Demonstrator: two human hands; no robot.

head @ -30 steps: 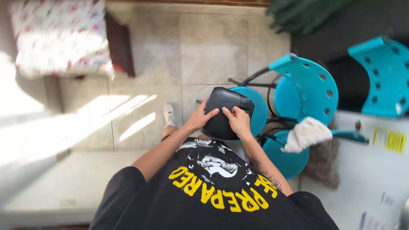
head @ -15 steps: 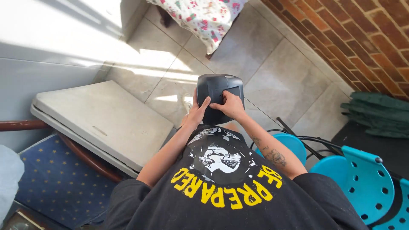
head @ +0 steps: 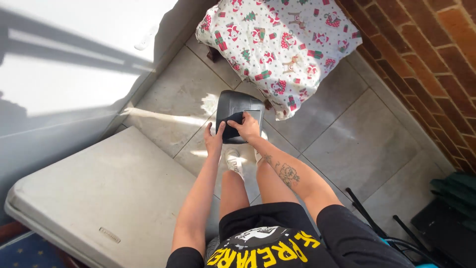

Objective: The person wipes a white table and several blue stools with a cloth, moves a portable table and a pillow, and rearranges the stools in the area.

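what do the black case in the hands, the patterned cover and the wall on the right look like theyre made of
The black case looks like moulded plastic with a slightly glossy finish: rounded corners, soft highlights. Both the left hand and the right hand grip it. The patterned cover appears to be printed fabric, since it drapes and folds at its edges. The wall is red brick with pale mortar joints, matte and rough.

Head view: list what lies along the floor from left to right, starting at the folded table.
Folded table → left hand → black case → right hand → patterned cloth → brick wall.
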